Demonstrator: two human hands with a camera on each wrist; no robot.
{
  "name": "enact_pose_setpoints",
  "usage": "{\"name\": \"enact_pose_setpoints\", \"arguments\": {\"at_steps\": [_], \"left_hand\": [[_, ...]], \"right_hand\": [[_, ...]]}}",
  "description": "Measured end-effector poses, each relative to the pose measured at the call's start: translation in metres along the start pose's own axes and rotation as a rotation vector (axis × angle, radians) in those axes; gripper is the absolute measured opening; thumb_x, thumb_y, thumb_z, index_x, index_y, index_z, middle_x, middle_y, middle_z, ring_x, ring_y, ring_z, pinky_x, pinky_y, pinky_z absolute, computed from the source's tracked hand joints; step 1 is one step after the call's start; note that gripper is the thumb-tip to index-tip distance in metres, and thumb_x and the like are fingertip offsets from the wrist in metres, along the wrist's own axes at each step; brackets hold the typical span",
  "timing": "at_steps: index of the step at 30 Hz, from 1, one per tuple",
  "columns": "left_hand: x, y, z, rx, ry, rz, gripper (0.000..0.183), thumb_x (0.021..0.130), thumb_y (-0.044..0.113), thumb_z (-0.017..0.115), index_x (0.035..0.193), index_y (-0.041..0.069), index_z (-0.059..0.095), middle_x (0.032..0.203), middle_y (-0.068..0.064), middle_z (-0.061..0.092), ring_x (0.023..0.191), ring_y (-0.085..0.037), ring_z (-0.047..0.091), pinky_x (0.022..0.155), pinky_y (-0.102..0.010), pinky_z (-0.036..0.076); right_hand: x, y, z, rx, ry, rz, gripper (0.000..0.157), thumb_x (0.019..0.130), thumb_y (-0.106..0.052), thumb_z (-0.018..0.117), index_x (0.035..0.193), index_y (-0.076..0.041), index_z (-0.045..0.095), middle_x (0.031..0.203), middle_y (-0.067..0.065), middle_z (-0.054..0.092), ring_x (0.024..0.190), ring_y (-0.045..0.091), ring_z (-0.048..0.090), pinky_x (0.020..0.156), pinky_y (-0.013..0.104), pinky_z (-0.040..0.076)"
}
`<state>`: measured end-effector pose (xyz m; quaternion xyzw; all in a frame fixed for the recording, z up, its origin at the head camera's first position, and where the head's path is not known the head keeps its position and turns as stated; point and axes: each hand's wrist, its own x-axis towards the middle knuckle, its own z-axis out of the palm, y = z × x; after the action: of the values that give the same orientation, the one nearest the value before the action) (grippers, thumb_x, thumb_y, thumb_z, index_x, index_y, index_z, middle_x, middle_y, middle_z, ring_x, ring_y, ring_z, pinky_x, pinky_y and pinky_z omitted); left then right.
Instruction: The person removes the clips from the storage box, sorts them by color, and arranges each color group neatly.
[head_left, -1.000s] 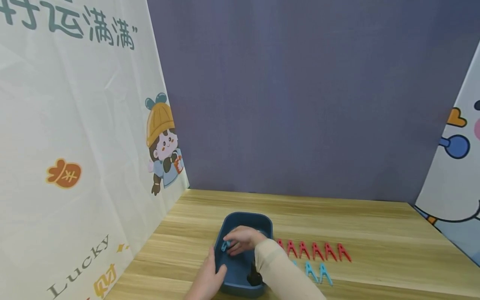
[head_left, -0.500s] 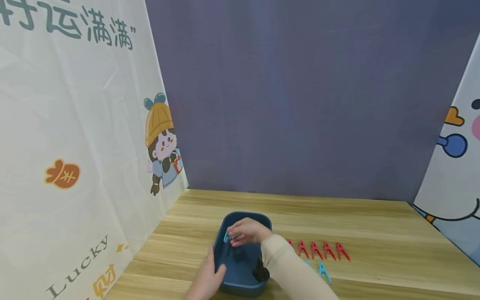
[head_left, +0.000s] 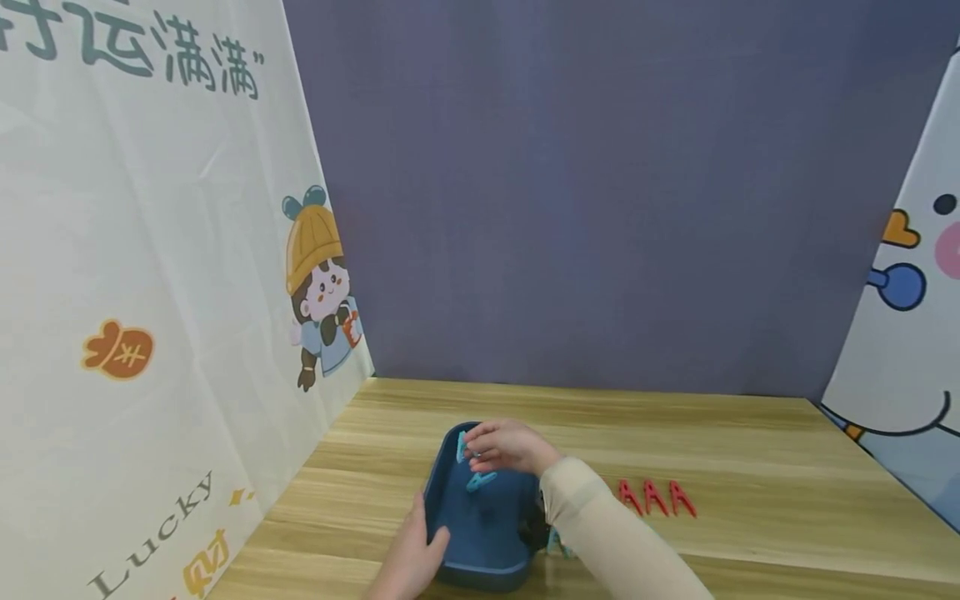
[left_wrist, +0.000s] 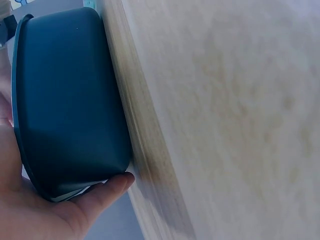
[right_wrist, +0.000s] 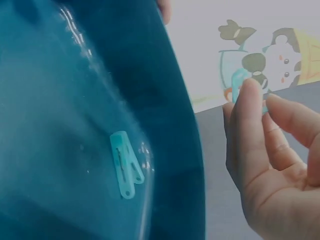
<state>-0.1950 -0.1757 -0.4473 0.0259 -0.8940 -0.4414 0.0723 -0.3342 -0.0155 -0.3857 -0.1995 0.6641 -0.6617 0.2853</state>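
Observation:
My right hand (head_left: 513, 446) is over the far part of a dark blue basin (head_left: 483, 577). Between thumb and fingertips it pinches a light blue clothespin (right_wrist: 238, 80), mostly covered by the fingers in the right wrist view. A second light blue clothespin (right_wrist: 125, 165) lies on the basin floor, below the hand. At the basin's near left side my left hand (head_left: 411, 552) holds the wall, thumb over the rim and fingers along the outside. The left wrist view shows one finger (left_wrist: 112, 191) against the outer wall.
Right of the basin, red clothespins (head_left: 653, 497) stand in a row on the wooden table (head_left: 757, 467). Light blue clothespins (head_left: 558, 543) lie nearer, partly behind the right sleeve (head_left: 600, 517). A printed white sheet (head_left: 187, 292) hangs at the left, a grey-blue cloth (head_left: 570, 208) behind.
My right hand has risen toward the basin's far end, carrying its clothespin. The one on the basin floor now shows clearly. The sleeve covers more of the rows; my left hand stays put.

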Motion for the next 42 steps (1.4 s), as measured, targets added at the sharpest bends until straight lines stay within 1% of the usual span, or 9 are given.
{"name": "enact_pose_setpoints", "arguments": {"at_steps": [5, 10, 14, 21, 25, 30, 33, 37, 42], "left_hand": [[-0.001, 0.001, 0.000, 0.016, 0.009, -0.001, 0.071, 0.090, 0.018, 0.052, 0.137, -0.019, 0.014, 0.136, -0.040, 0.025, 0.124, -0.051, 0.027, 0.099, -0.060, 0.023], [0.000, 0.001, 0.001, 0.016, 0.014, -0.013, 0.071, 0.089, 0.017, 0.052, 0.137, -0.018, 0.014, 0.136, -0.039, 0.025, 0.124, -0.051, 0.026, 0.099, -0.061, 0.023], [0.000, 0.002, 0.001, 0.011, 0.008, -0.027, 0.071, 0.089, 0.017, 0.051, 0.138, -0.018, 0.014, 0.137, -0.039, 0.024, 0.125, -0.051, 0.025, 0.099, -0.061, 0.023], [0.002, 0.002, 0.002, 0.015, -0.005, -0.068, 0.071, 0.089, 0.018, 0.051, 0.139, -0.016, 0.013, 0.137, -0.038, 0.024, 0.125, -0.051, 0.025, 0.099, -0.061, 0.022], [0.002, 0.002, 0.002, 0.027, 0.000, -0.058, 0.071, 0.089, 0.018, 0.051, 0.138, -0.017, 0.014, 0.136, -0.039, 0.025, 0.124, -0.051, 0.026, 0.099, -0.061, 0.023], [0.002, 0.002, 0.002, 0.038, 0.007, -0.044, 0.070, 0.088, 0.017, 0.051, 0.138, -0.017, 0.015, 0.136, -0.039, 0.026, 0.123, -0.051, 0.027, 0.099, -0.061, 0.023], [0.001, 0.002, 0.001, 0.034, 0.007, -0.041, 0.070, 0.088, 0.017, 0.051, 0.137, -0.018, 0.015, 0.136, -0.039, 0.026, 0.124, -0.051, 0.026, 0.099, -0.061, 0.024], [0.001, 0.002, 0.000, 0.038, 0.004, -0.039, 0.070, 0.088, 0.017, 0.051, 0.137, -0.018, 0.015, 0.136, -0.039, 0.025, 0.124, -0.052, 0.026, 0.099, -0.061, 0.024], [0.001, 0.001, 0.001, 0.055, 0.004, -0.041, 0.069, 0.088, 0.016, 0.051, 0.137, -0.019, 0.015, 0.135, -0.039, 0.026, 0.123, -0.052, 0.027, 0.098, -0.061, 0.025]], "right_hand": [[-0.008, -0.005, -0.009, 0.017, -0.005, -0.011, 0.027, 0.091, -0.002, 0.052, 0.115, 0.009, 0.053, 0.099, 0.018, 0.061, 0.076, 0.020, 0.063, 0.070, 0.030, 0.054], [-0.019, -0.010, -0.017, 0.021, -0.008, -0.031, 0.028, 0.091, -0.001, 0.052, 0.117, 0.009, 0.053, 0.104, 0.023, 0.060, 0.077, 0.021, 0.063, 0.072, 0.031, 0.054], [-0.030, -0.016, -0.023, 0.026, -0.014, -0.049, 0.034, 0.090, -0.001, 0.053, 0.123, 0.009, 0.050, 0.104, 0.022, 0.060, 0.075, 0.020, 0.064, 0.071, 0.031, 0.054], [-0.046, -0.024, -0.033, 0.042, -0.023, -0.092, 0.048, 0.089, 0.000, 0.055, 0.134, 0.006, 0.040, 0.105, 0.024, 0.060, 0.077, 0.022, 0.064, 0.073, 0.034, 0.054], [-0.055, -0.026, -0.042, 0.041, -0.019, -0.116, 0.050, 0.089, 0.001, 0.054, 0.136, 0.004, 0.037, 0.106, 0.024, 0.060, 0.080, 0.025, 0.065, 0.074, 0.035, 0.054], [-0.069, -0.028, -0.055, 0.056, 0.003, -0.129, 0.054, 0.089, 0.001, 0.055, 0.139, 0.001, 0.034, 0.110, 0.028, 0.056, 0.080, 0.026, 0.065, 0.076, 0.036, 0.053], [-0.076, -0.029, -0.063, 0.061, 0.024, -0.132, 0.056, 0.089, 0.001, 0.055, 0.140, 0.001, 0.032, 0.109, 0.027, 0.056, 0.079, 0.025, 0.065, 0.077, 0.037, 0.053], [-0.084, -0.029, -0.073, 0.061, 0.050, -0.134, 0.057, 0.089, 0.000, 0.055, 0.141, 0.001, 0.031, 0.108, 0.025, 0.057, 0.075, 0.021, 0.064, 0.076, 0.035, 0.053], [-0.092, -0.029, -0.082, 0.060, 0.067, -0.130, 0.058, 0.089, 0.000, 0.055, 0.141, 0.000, 0.030, 0.110, 0.025, 0.056, 0.075, 0.021, 0.064, 0.076, 0.035, 0.053]]}}
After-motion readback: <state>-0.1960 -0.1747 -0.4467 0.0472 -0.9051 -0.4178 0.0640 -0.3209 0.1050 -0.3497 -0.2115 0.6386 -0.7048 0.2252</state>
